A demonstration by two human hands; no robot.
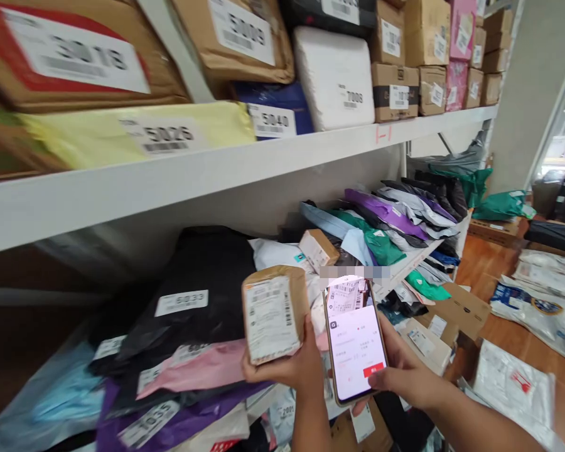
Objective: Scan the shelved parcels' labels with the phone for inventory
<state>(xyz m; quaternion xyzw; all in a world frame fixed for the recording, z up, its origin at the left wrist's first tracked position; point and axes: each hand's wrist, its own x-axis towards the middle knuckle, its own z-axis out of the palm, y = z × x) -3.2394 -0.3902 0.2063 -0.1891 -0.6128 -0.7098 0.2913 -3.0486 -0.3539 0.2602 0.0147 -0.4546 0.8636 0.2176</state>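
My left hand (292,358) grips a small brown parcel (300,295) from below and the right side. A white shipping label (270,320) with a barcode covers the parcel's facing side. Just to its right, my right hand (395,364) is wrapped round a smartphone (353,351). The lit screen has a camera picture of a label at the top and a white page beneath. My right thumb rests by a red button low on the screen. Behind the parcel, a black bag (188,333) labelled 6033 lies on the lower shelf.
An upper shelf (216,179) crosses above my hands, holding boxes and a white package (334,81). Bagged parcels, among them a purple bag (386,210), fill the lower shelf. More parcels, one a white bag (513,376), lie on the wooden floor (487,254) at right.
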